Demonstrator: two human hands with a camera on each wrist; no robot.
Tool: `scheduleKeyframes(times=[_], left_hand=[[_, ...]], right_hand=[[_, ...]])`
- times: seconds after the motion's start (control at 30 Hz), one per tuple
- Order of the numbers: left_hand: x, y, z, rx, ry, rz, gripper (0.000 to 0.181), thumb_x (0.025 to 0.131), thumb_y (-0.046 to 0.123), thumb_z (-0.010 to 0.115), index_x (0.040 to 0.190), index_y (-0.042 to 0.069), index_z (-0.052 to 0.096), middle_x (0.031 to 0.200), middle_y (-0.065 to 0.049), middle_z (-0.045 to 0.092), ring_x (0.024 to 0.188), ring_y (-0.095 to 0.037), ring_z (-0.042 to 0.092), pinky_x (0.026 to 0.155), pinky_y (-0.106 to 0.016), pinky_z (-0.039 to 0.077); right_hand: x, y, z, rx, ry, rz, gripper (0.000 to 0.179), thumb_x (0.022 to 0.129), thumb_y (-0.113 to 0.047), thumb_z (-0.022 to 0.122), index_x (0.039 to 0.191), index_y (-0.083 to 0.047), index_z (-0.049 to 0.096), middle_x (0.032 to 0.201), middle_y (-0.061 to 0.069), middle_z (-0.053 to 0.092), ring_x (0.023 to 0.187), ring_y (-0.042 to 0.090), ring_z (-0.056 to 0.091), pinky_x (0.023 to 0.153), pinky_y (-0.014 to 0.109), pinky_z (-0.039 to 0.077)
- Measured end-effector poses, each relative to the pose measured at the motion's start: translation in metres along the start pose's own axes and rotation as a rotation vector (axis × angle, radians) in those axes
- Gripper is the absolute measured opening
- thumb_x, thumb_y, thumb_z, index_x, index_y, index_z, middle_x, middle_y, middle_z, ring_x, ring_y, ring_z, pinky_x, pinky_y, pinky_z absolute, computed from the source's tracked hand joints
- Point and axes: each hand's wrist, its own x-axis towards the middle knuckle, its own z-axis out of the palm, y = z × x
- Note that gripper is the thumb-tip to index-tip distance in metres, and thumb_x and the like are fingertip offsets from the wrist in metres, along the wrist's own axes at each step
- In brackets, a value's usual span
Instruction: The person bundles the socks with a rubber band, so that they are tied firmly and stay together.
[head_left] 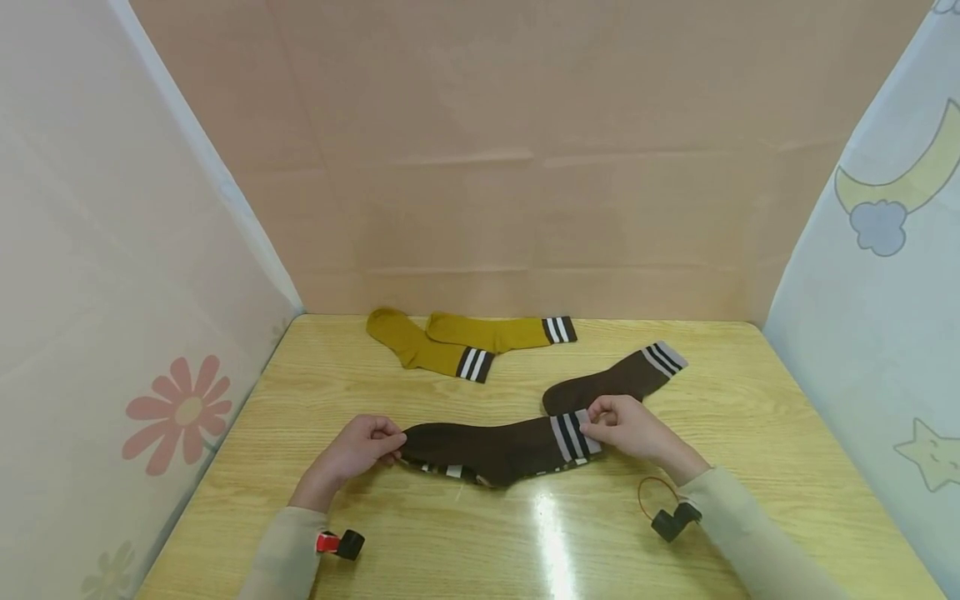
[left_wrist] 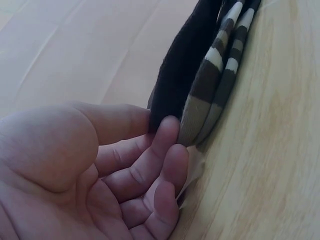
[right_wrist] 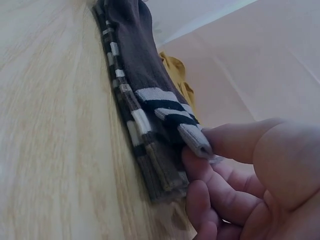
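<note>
A dark brown sock (head_left: 487,446) with a grey-and-black striped cuff is stretched sideways between both hands. My left hand (head_left: 363,446) pinches its toe end between thumb and fingers. At the cuff, my right hand (head_left: 630,427) pinches the open edge. Under the brown sock lie patterned socks (right_wrist: 142,122) in brown, white and tan blocks, one upon another; in the head view only their lower edge shows. In the left wrist view, the brown sock's toe (left_wrist: 175,75) stands slightly apart from the patterned layers. A second brown sock (head_left: 603,385) lies just behind the cuff, partly hidden.
Two mustard socks (head_left: 408,340) with dark, white-striped cuffs overlap near the back of the wooden table (head_left: 750,467). A beige sheet (head_left: 525,208) rises behind the table, and patterned cloth (head_left: 187,408) stands at either side. Small black devices (head_left: 350,544) sit at both wrists.
</note>
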Motion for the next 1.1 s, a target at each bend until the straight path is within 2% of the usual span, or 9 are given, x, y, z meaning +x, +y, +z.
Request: scheduleKeyframes(times=[0.27, 0.43, 0.73, 1.1], left_hand=[[0.0001, 0.0, -0.0009, 0.008, 0.019, -0.007, 0.017, 0.105, 0.005, 0.062, 0.105, -0.009, 0.071, 0.09, -0.01, 0.075, 0.084, -0.023, 0.072, 0.076, -0.036, 0.062], [0.0008, -0.0008, -0.0016, 0.021, 0.028, -0.024, 0.018, 0.106, 0.004, 0.06, 0.107, -0.009, 0.071, 0.089, -0.01, 0.074, 0.082, -0.023, 0.072, 0.076, -0.035, 0.062], [0.0005, -0.0021, -0.0009, -0.003, 0.022, -0.016, 0.018, 0.105, 0.004, 0.061, 0.107, -0.011, 0.071, 0.09, -0.012, 0.075, 0.083, -0.021, 0.072, 0.076, -0.034, 0.062], [0.0018, -0.0052, -0.0019, 0.035, -0.015, 0.0, 0.016, 0.105, 0.006, 0.063, 0.103, -0.007, 0.071, 0.087, -0.007, 0.072, 0.082, -0.02, 0.069, 0.073, -0.031, 0.059]], right_hand=[[-0.0023, -0.0039, -0.0015, 0.002, -0.049, -0.001, 0.025, 0.098, -0.013, 0.074, 0.107, 0.005, 0.06, 0.067, -0.001, 0.059, 0.06, 0.006, 0.047, 0.057, 0.023, 0.04], [-0.0029, -0.0012, 0.0003, -0.035, -0.051, 0.009, 0.026, 0.097, -0.014, 0.076, 0.107, 0.002, 0.06, 0.071, 0.0, 0.064, 0.065, 0.009, 0.054, 0.061, 0.024, 0.044], [-0.003, 0.004, 0.0029, -0.075, -0.024, -0.004, 0.024, 0.095, -0.015, 0.079, 0.102, -0.001, 0.061, 0.073, 0.0, 0.068, 0.068, 0.01, 0.058, 0.062, 0.025, 0.046], [-0.0028, 0.0029, 0.0018, -0.084, -0.036, -0.011, 0.024, 0.094, -0.015, 0.079, 0.103, 0.0, 0.062, 0.078, 0.001, 0.069, 0.071, 0.011, 0.06, 0.065, 0.026, 0.048]])
